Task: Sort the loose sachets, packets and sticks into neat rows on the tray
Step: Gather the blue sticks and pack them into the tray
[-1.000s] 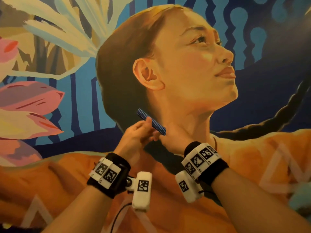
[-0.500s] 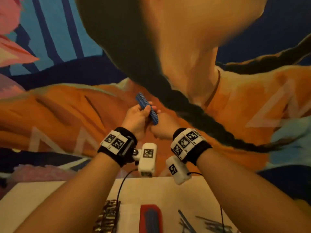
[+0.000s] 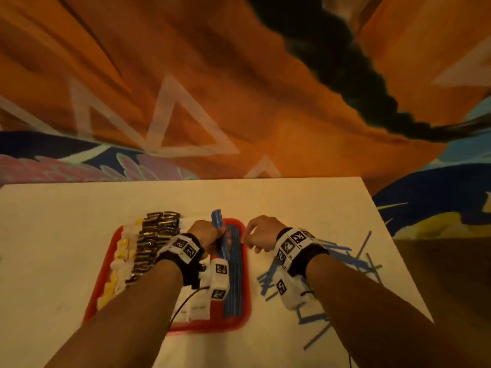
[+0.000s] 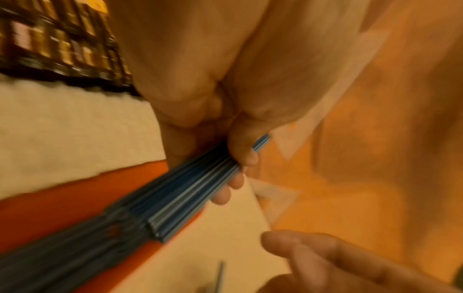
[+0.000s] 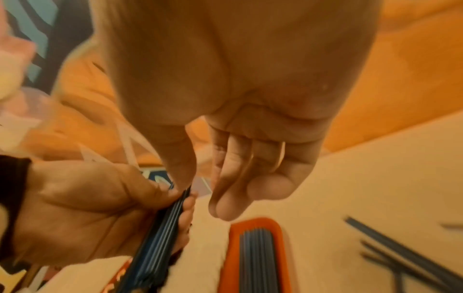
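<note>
a: we start at our left hand (image 3: 206, 232). its thumb and curled fingers pinch a flat bundle of blue sticks (image 4: 190, 190), squared side by side. our right hand (image 3: 261, 236) has nothing in it, fingers loosely bent, hanging just beside the bundle's far end.

b: so which step do we reckon we're on?

a: laying this bundle into the stick row, we'd say. the bundle hangs over the right part of the red tray (image 3: 245, 309), just left of the blue sticks already laid (image 3: 235, 285) there.

b: and which way does it point?

a: its long axis runs away from us, near end down toward the tray, far end tipped up past the tray's far rim. roughly parallel to the laid row, which also runs front to back.

b: what does the next move need?

a: lower the bundle flat beside that row, let the right hand square the ends, then loosen the pinch without fanning them.

b: much left?

a: the loose sticks (image 3: 342, 261) lie crisscrossed on the white table (image 3: 292, 197) right of the tray. further left on the tray, the dark packets (image 3: 154, 243) and pale sachets (image 3: 122, 258) look ranked already.
</note>
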